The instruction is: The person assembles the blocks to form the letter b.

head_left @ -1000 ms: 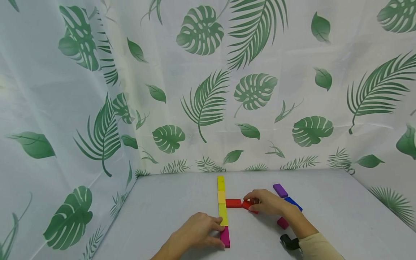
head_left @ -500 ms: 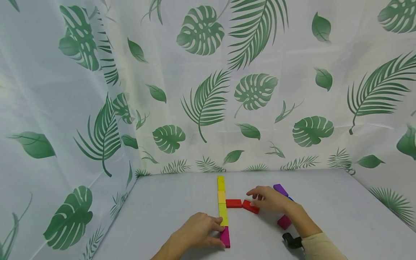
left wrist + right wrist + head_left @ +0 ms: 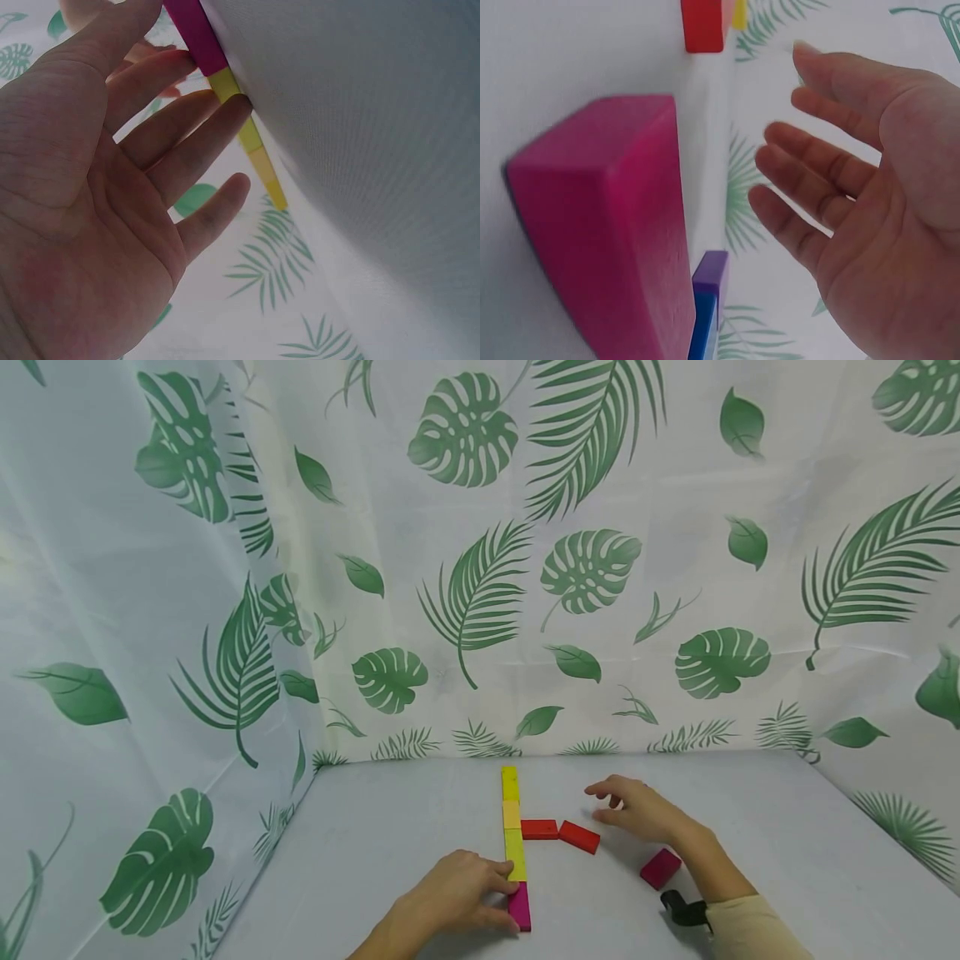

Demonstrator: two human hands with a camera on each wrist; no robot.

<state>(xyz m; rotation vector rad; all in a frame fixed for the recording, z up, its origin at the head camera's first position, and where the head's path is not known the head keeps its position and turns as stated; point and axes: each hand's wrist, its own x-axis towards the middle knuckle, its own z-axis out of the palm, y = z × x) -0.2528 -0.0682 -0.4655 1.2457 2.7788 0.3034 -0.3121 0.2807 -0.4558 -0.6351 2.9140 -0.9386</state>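
A straight column of wooden blocks lies on the table: yellow blocks [image 3: 510, 783] lead down to a magenta block [image 3: 519, 907] at the near end. My left hand [image 3: 468, 893] rests along the left side of its lower part, fingertips touching the lowest yellow block and the magenta one. From the column's right side juts a red block [image 3: 539, 830]; a second red block [image 3: 580, 837] sits at its end, angled down to the right. Just right of that one, my right hand [image 3: 645, 810] hovers with nothing in it, fingers loosely bent.
A loose dark-pink block [image 3: 661, 869] lies beneath my right forearm. Purple [image 3: 711, 277] and blue [image 3: 703, 326] blocks show in the right wrist view, hidden by my right arm in the head view. A leaf-patterned curtain [image 3: 480, 610] bounds the table's back and sides.
My right hand has let go of the second red block and moved up and right, away from it. That block stays angled. The left hand has kept its place.
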